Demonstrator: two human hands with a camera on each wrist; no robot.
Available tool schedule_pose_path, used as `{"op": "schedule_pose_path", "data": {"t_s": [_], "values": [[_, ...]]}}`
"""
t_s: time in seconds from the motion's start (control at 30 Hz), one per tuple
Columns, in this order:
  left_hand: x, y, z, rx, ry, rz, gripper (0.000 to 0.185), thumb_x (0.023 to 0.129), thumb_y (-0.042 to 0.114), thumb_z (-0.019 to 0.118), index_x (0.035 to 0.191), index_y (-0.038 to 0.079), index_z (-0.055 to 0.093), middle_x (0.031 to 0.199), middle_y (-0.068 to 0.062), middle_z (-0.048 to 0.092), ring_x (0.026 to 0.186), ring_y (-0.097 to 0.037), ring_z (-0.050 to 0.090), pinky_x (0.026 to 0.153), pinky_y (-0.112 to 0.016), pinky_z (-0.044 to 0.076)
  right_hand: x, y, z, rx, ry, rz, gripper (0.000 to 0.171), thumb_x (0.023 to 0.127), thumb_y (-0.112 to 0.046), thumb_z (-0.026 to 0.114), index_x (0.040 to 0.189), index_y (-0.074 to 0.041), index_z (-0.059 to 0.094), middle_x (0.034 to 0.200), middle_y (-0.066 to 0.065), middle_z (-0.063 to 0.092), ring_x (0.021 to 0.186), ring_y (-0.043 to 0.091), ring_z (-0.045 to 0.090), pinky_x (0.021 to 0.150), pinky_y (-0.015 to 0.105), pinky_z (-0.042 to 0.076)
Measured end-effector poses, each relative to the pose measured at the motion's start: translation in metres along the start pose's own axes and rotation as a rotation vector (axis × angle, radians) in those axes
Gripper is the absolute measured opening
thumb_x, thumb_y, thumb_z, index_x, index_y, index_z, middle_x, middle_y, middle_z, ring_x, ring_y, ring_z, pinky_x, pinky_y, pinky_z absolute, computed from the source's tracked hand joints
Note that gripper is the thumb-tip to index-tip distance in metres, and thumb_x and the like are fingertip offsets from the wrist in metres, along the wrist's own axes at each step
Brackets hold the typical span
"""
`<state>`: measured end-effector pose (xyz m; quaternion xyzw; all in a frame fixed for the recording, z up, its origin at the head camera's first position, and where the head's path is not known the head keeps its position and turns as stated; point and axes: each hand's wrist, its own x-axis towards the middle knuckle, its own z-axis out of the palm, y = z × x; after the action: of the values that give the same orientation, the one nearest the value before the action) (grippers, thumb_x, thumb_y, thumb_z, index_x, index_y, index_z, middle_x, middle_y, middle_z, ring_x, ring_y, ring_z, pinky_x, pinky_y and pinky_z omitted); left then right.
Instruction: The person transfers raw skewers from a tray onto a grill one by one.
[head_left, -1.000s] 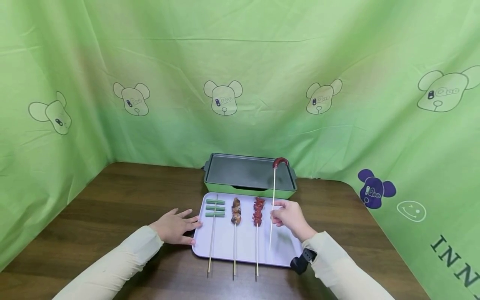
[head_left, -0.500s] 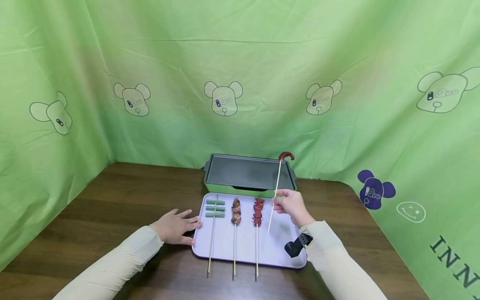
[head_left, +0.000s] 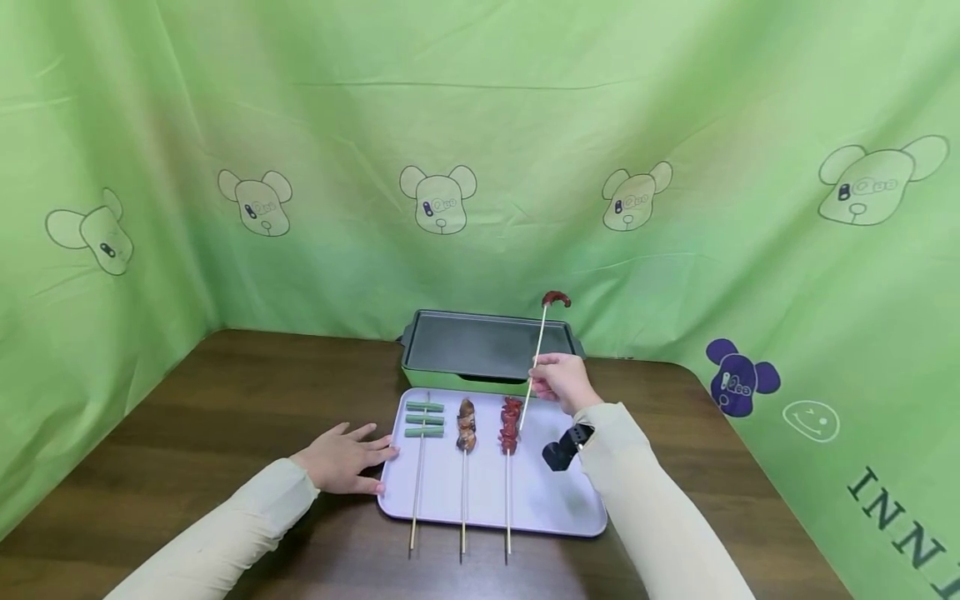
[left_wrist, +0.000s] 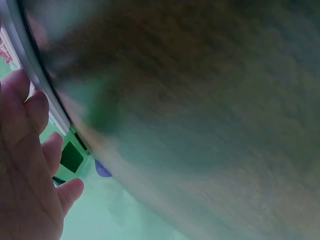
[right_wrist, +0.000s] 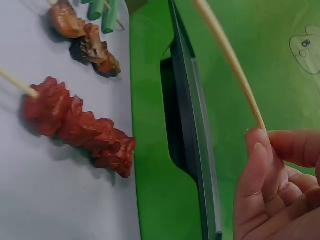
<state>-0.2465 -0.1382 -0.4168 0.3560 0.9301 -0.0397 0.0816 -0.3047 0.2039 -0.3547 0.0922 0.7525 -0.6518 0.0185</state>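
Skewer (head_left: pixel 540 335) held slanting in the right hand (head_left: pixel 564 382)

From my seat far from the table (head_left: pixel 247 392), the head feed shows the right hand pinching the bare stick between thumb and fingertips, over the far right part of the tray (head_left: pixel 558 504). The curled dark red piece (head_left: pixel 556 297) at its upper end shows against the green curtain (head_left: pixel 315 267), above the back edge of the grill (head_left: pixel 480 337). The lower end comes down by the red meat skewer (head_left: pixel 509 427) (I cannot tell whether they touch). My right wrist feed gives the same pinch up close, with the stick running out of frame at the top.

I see the left hand (head_left: pixel 342 460) at the tray's left rim, fingers spread and released, the thumb tip on the edge.

On the tray, left to right, lie the green stick skewer (head_left: pixel 424 419), the brown meat skewer (head_left: pixel 466 427) and the red one, handles jutting past the near edge. The grill stands just behind.
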Motion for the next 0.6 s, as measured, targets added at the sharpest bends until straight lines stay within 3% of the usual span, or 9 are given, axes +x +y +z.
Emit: {"op": "schedule_pose_path", "data": {"t_s": [0.27, 0.5, 0.6], "values": [[0.0005, -0.0013, 0.0010, 0.014, 0.005, 0.001, 0.061, 0.090, 0.054, 0.054, 0.141, 0.020, 0.051, 0.144, 0.000, 0.047, 0.136, -0.034, 0.035, 0.104, -0.057, 0.031, 0.0054, -0.0022, 0.0048, 0.058, 0.012, 0.085, 0.035, 0.089, 0.009, 0.053, 0.124, 0.014, 0.048, 0.059, 0.002, 0.058, 0.044, 0.004, 0.053, 0.045, 0.018, 0.047], [-0.0012, -0.0017, -0.0020, -0.001, 0.014, 0.051, 0.063, 0.092, 0.056, 0.050, 0.140, 0.016, 0.051, 0.143, -0.005, 0.048, 0.134, -0.038, 0.037, 0.102, -0.059, 0.032, 0.0069, 0.0020, 0.0093, 0.055, 0.058, 0.104, 0.032, 0.088, 0.010, 0.053, 0.120, 0.014, 0.050, 0.058, 0.002, 0.056, 0.042, 0.004, 0.052, 0.043, 0.017, 0.047], [-0.0015, -0.0016, -0.0022, -0.004, 0.004, 0.035, 0.063, 0.092, 0.056, 0.050, 0.141, 0.017, 0.051, 0.144, -0.004, 0.047, 0.135, -0.036, 0.036, 0.103, -0.058, 0.032, 0.0075, 0.0033, 0.0103, 0.044, 0.062, 0.107, 0.032, 0.088, 0.010, 0.053, 0.120, 0.015, 0.050, 0.058, 0.003, 0.057, 0.041, 0.004, 0.051, 0.042, 0.017, 0.046]]}}
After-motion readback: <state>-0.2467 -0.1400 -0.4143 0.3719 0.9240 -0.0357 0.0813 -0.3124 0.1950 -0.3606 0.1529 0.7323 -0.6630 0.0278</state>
